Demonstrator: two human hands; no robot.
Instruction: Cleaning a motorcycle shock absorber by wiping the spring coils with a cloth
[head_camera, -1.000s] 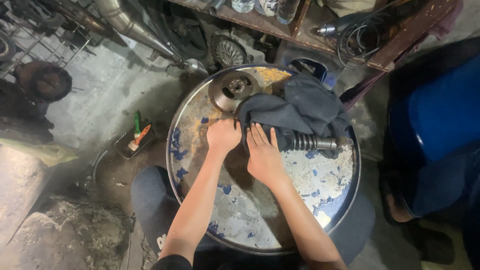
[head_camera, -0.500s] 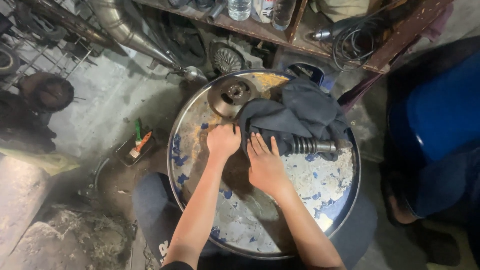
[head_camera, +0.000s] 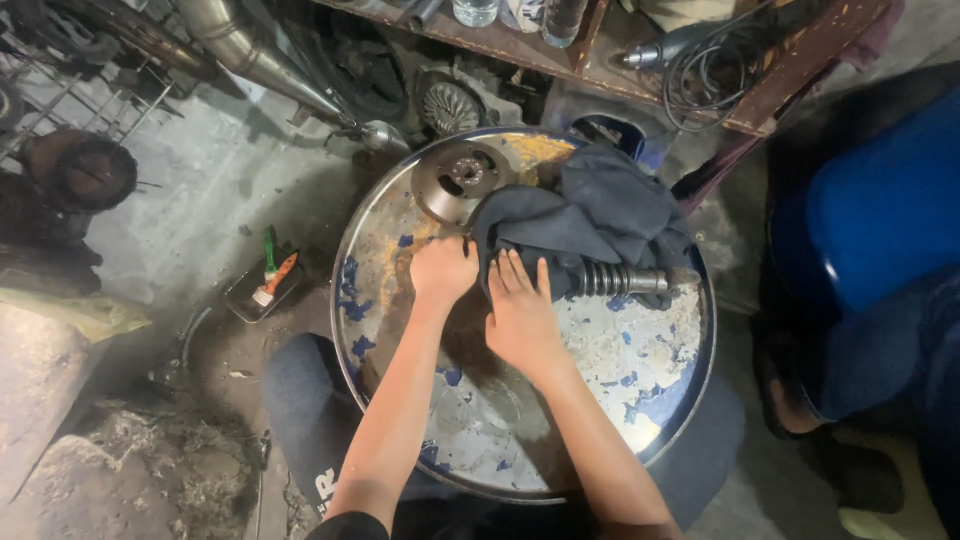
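A dark grey cloth (head_camera: 590, 215) lies bunched over a ribbed metal shaft (head_camera: 625, 281) on top of a round, worn metal drum lid (head_camera: 600, 400). My left hand (head_camera: 442, 270) is closed into a fist at the cloth's left edge, gripping it. My right hand (head_camera: 520, 310) lies flat with fingers together, pressing down on the cloth just left of the shaft's exposed ribbed end. A round metal disc (head_camera: 455, 180) with a hub rests at the lid's far left, just beyond my left hand.
A wooden shelf (head_camera: 640, 60) with bottles and coiled cable runs along the back. A metal pipe (head_camera: 250, 50) slants at upper left. A small tray with brushes (head_camera: 268, 280) sits on the concrete floor. Another person in blue (head_camera: 880, 250) sits at right.
Both hands stay on the cloth in nearly the same place; the right hand has shifted slightly over it. The view has drifted a little.
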